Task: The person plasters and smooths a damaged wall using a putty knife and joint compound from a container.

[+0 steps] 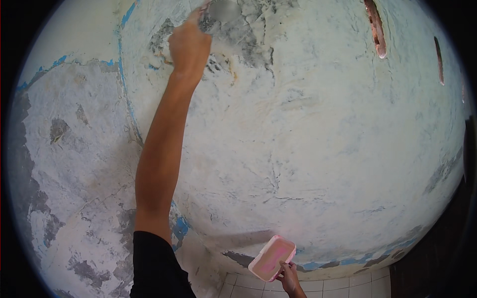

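My left hand [190, 47] reaches up to the wall at the top of the view, its fingers closed around the handle of a scraper. The scraper's grey blade [223, 11] looks smeared and lies over a rough dark patch of wall [248, 37]. Low down, my right hand [289, 279] grips the near right edge of a shallow pinkish-white plastic tub [266, 265]. The tub is tilted, with pink and beige smears on its surface; the fingers beneath it are hidden.
The pale wall [308, 144] bulges in the fisheye picture and shows grey patches. A corner line with flaking blue paint [124, 84] runs down the left. Two narrow slots [376, 30] cut the upper right wall. White floor tiles [338, 285] show below, with a dark area at right.
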